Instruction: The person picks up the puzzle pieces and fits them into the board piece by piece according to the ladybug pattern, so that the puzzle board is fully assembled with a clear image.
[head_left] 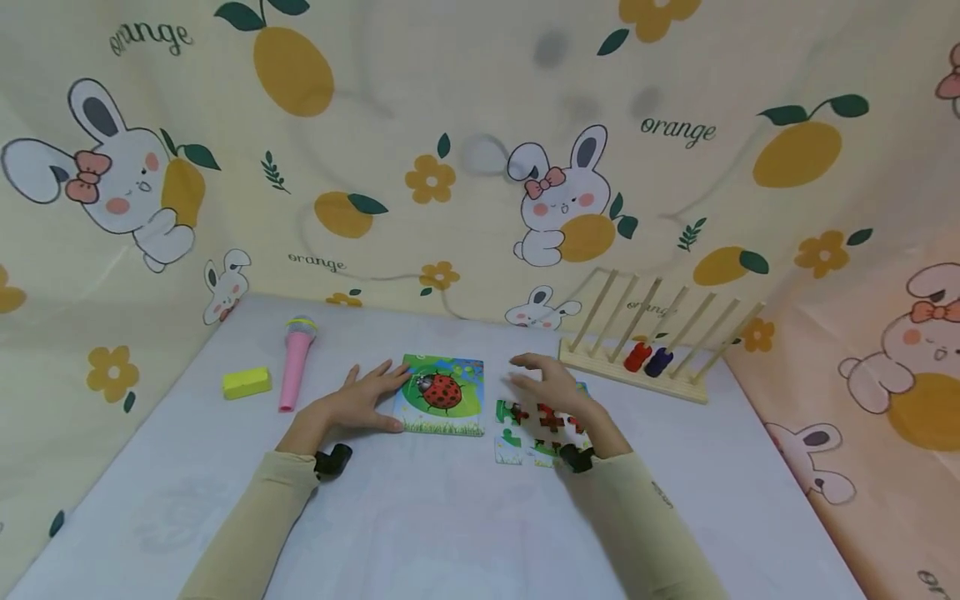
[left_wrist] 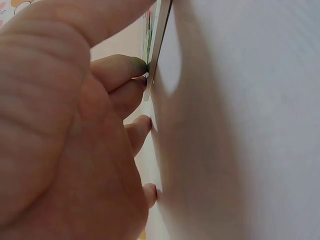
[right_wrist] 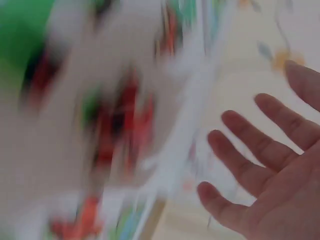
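Pale sleeves (head_left: 652, 533) reach in over the near edge of the white-covered table (head_left: 405, 517), each ending in a dark wrist device (head_left: 333, 461). Near the middle of the table lies a square ladybird picture (head_left: 468, 396), flat, with grass along its near edge. The left hand (head_left: 363, 404) is beside it, fingers spread apart, its fingertips and thumb at the picture's left edge.

Just right of the picture, loose puzzle pieces (head_left: 508, 447) in red, green and white lie in rough rows, some hidden by the right hand (head_left: 555, 387). That hand is raised above them, palm toward the picture, fingers apart and holding nothing; its wrist view blurs the pieces.

Toward the table's far right corner stands a wooden rack (head_left: 690, 389) with tilted-looking rods, a red bead (head_left: 637, 357) and a dark blue bead (head_left: 660, 362) low on it. Toward the far left corner lies a pink toy microphone (head_left: 295, 367), and between it and the left edge, a yellow block (head_left: 247, 383). Behind hangs a rabbit-and-orange cloth (head_left: 465, 92).
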